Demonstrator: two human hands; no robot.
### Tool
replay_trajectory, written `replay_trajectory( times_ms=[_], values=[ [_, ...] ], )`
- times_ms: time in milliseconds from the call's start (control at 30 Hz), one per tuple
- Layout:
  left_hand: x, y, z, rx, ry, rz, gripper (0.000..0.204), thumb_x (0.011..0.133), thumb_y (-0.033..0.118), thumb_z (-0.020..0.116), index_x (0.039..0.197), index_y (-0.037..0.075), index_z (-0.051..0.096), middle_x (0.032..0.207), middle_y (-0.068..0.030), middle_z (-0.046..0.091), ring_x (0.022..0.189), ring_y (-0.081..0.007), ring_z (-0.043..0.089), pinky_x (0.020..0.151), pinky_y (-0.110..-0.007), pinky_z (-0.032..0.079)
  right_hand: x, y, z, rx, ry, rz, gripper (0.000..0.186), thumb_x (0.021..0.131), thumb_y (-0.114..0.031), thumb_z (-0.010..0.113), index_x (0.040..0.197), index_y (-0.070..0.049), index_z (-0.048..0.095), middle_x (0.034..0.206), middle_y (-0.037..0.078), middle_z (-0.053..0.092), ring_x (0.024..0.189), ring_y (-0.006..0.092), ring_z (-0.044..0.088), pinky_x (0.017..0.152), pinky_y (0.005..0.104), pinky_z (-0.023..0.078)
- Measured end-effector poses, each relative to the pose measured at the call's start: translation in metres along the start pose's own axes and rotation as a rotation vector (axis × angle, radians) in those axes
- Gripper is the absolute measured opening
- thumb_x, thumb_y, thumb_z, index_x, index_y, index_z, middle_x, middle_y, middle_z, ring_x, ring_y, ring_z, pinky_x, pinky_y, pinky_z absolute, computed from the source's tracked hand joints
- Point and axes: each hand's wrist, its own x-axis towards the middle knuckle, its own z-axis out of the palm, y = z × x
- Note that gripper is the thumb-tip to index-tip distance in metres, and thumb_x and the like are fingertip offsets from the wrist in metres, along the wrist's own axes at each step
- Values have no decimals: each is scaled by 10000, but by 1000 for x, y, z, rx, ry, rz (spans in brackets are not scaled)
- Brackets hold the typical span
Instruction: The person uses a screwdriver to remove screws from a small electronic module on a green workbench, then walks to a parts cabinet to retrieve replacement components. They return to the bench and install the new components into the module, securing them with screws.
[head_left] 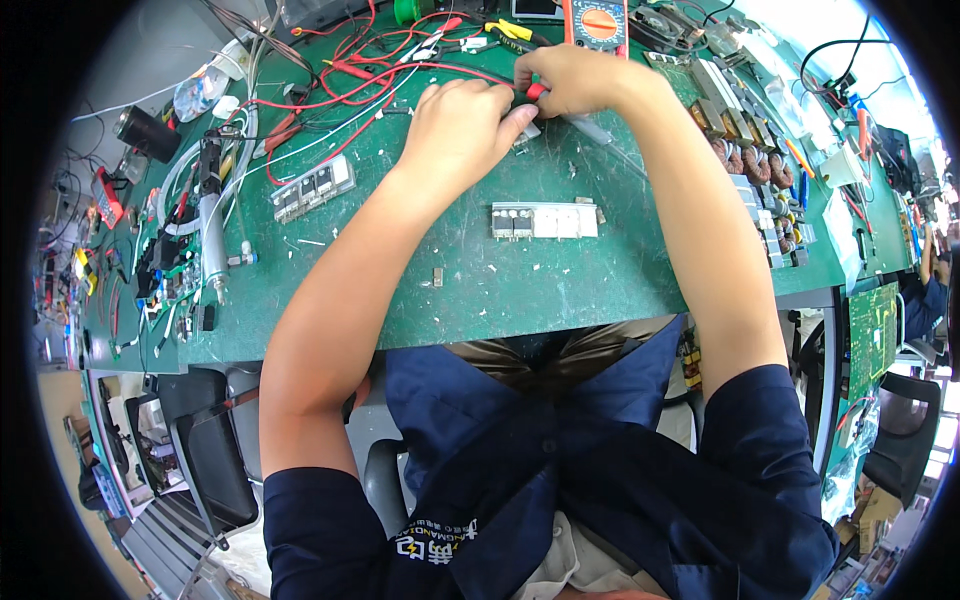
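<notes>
On the green workbench mat (520,290), just nearer the person than the hands lies a white heat-sink strip (545,220), and beyond it the left hand (460,125) and right hand (570,80) meet, fingers pinched together on a small red-tipped probe (537,92), short of the orange multimeter (597,22).

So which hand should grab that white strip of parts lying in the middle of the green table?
Probably the left hand. It sits closer to the white strip and looks freer, while the right hand pinches a red-tipped probe.
</notes>
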Motion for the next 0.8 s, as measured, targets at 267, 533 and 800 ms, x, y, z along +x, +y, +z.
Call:
replay_trajectory(
  times_ms=[267,533,800],
  values=[
    [-3,-12,-2,-185,-93,28,165,917,139,692,1021,12,709,898,-159,701,848,-330,687,775,-416,544,-57,14,23,15,272,-99,414,845,-84,698,1242,17,636,954,230,697,924,378,699,834,454,554],
    [17,-8,11,-42,-54,71,189,920,163,694,893,-18,645,846,-172,690,846,-370,664,783,-459,519,-86,29,-23,725,839,-144,243,964,-167,696,1125,14,691,852,89,699,728,160,653,637,296,514],
    [34,10,12,86,37,94,249,967,200,662,855,-20,633,808,-184,656,784,-375,635,760,-451,510,-97,39,-40,1334,748,-320,381,1003,-20,605,1378,19,553,1167,161,704,1005,220,708,828,332,582]
  ],
)
